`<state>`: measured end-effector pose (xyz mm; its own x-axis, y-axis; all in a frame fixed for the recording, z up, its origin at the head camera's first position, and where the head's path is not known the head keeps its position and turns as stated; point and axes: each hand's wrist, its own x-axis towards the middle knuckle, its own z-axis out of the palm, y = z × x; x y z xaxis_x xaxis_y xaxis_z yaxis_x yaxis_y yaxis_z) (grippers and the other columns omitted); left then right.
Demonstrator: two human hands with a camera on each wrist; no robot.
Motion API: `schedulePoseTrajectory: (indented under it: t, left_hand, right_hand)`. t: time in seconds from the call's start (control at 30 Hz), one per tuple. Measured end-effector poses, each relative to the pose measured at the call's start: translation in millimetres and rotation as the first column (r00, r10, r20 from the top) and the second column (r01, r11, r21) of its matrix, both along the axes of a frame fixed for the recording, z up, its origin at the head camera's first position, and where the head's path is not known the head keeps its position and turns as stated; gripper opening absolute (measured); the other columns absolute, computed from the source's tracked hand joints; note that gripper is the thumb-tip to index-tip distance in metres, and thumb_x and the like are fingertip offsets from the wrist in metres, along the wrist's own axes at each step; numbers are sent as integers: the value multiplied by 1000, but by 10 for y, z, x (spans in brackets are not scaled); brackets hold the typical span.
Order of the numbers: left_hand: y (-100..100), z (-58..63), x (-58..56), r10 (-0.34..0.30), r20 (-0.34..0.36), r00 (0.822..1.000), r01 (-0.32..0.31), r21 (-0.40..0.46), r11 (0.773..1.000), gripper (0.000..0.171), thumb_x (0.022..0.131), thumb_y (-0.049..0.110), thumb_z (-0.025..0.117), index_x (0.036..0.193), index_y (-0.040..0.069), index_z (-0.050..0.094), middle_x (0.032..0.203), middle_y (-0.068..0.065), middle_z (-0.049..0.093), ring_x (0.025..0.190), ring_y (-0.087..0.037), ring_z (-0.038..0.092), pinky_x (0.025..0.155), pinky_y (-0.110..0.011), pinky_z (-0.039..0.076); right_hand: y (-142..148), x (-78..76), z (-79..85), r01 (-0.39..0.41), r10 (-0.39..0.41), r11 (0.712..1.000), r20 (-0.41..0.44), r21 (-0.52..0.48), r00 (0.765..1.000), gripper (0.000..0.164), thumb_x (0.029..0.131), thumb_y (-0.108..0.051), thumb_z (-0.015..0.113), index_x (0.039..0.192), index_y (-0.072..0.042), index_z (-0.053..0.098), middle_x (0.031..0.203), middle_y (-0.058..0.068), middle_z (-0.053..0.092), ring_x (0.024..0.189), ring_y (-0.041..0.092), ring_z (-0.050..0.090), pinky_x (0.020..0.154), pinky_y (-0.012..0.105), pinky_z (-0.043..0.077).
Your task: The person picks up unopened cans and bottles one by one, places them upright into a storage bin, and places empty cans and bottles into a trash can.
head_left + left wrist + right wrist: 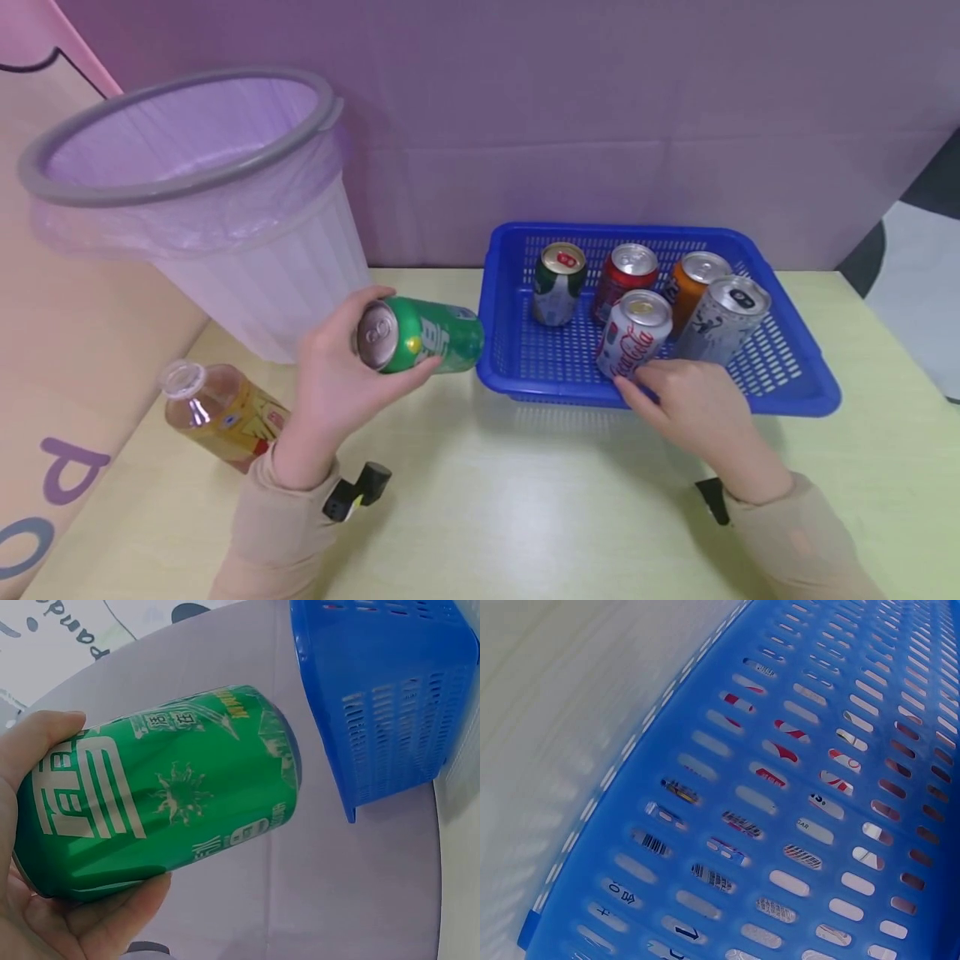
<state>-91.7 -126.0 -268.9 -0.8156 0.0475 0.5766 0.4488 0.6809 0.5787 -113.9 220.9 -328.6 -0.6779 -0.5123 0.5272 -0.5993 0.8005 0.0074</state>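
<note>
My left hand (pixel 337 375) grips a green soft-drink can (pixel 442 337) lying nearly sideways, its pull-tab end toward the palm. In the left wrist view the can's printed side (pixel 180 787) fills the middle, thumb and fingers around one end. My right hand (pixel 686 408) is at the near rim of the blue plastic basket (pixel 525 387), gripping it with bent fingers partly hidden. Just beyond those fingers leans a white Coca-Cola can (pixel 633 337). A silver can (pixel 720 321) stands beside it. The right wrist view shows the basket's slotted wall (pixel 727 802) close up.
Also inside the basket are a dark green can (pixel 558 287), a red can (pixel 618 287) and an orange can (pixel 686 287). A lined bin (pixel 262 283) stands at the back left. A capped bottle (pixel 225 417) tilts behind my left wrist. A purple cloth wall (pixel 570 108) closes the back.
</note>
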Motion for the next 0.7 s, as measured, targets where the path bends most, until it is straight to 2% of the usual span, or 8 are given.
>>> schedulePoseTrajectory:
  t: [0.13,0.4,0.7]
  left_hand:
    - [46,-27,0,-22,-22,1000,22,15,1000,74,58,24,90,119,0,56,104,-13,67,80,-19,65,62,-31,54]
    - [167,-74,-23,-117,-58,991,119,34,992,75,57,23,90,118,-3,55,103,-12,67,81,-17,64,63,-30,54]
    - [316,-104,-70,-157,-81,984,160,32,987,74,57,25,89,118,-2,55,104,-13,67,85,-19,64,68,-31,54]
  right_hand:
    - [3,3,4,2,-2,1000,4,4,1000,53,98,-47,38,52,-21,38,50,-10,35,45,4,29,43,23,26]
    - [-2,10,17,4,-4,1000,19,13,1000,51,97,-44,43,52,-21,39,50,-10,35,45,3,29,43,23,26]
    - [-5,4,5,-6,6,1000,6,7,1000,51,97,-45,42,52,-20,40,50,-9,36,45,4,30,43,23,27]
